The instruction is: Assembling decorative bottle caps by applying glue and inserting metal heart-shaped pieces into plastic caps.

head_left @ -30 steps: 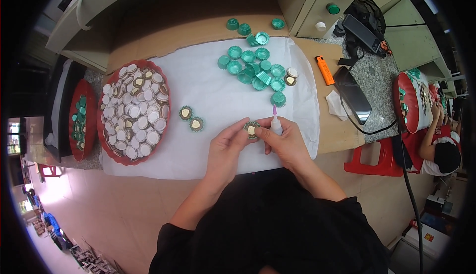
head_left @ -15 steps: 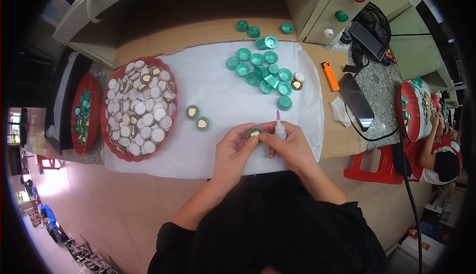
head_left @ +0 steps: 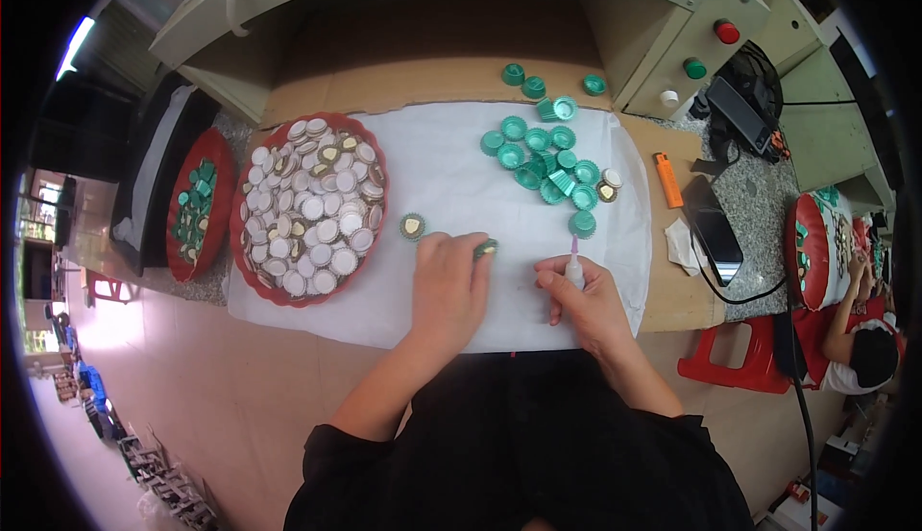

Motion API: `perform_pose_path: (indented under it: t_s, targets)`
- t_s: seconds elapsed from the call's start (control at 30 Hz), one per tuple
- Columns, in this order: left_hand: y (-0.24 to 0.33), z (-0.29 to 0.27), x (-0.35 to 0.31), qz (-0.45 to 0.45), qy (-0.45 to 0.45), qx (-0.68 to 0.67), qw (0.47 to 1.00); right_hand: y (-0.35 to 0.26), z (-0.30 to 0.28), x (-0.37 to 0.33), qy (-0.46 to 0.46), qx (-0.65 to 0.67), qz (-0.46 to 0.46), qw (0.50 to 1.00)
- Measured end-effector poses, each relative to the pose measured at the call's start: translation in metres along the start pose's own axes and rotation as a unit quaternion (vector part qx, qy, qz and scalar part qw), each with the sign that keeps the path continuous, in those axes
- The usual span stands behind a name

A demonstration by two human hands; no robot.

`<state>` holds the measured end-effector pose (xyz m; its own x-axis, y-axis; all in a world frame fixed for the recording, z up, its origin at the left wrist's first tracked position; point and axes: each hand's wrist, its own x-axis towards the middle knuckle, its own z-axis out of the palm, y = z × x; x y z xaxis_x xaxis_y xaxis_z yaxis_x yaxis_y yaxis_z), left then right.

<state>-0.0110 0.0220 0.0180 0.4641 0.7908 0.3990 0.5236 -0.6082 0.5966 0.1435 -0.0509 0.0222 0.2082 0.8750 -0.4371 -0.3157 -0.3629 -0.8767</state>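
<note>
My left hand is closed, pinching a green fluted cap with a pale gold heart-shaped piece inside, tilted a little above the white sheet. A similar filled cap lies to the left of that hand. My right hand is closed round a small white squeeze bottle with a thin purple nozzle pointing away from me. Beyond the right hand lie several loose green fluted caps, some upright and some on their sides. Beside them rest a white disc and a brown-rimmed piece with a gold heart.
A red scalloped tray at left is heaped with white discs and brown-rimmed pieces. Farther left stands another red tray with green pieces. On the right lie an orange lighter, a crumpled tissue and a phone. A co-worker sits at far right.
My hands have parted. The left has moved the filled cap slightly left and up; the right has drawn away, keeping the bottle. The whole view has shifted a little.
</note>
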Motion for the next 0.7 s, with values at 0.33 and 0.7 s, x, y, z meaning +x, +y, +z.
perform_pose_path:
  t_s: [0.33,0.7]
  targets:
    - [-0.036,0.002,0.01,0.015,0.009,0.254,0.967,0.002,-0.007,-0.004,-0.038,0.043,-0.016,0.998]
    - [-0.002,0.026,0.045,0.092,-0.011,0.046,0.995,-0.021,-0.042,-0.007,0.063,0.104,-0.088,0.989]
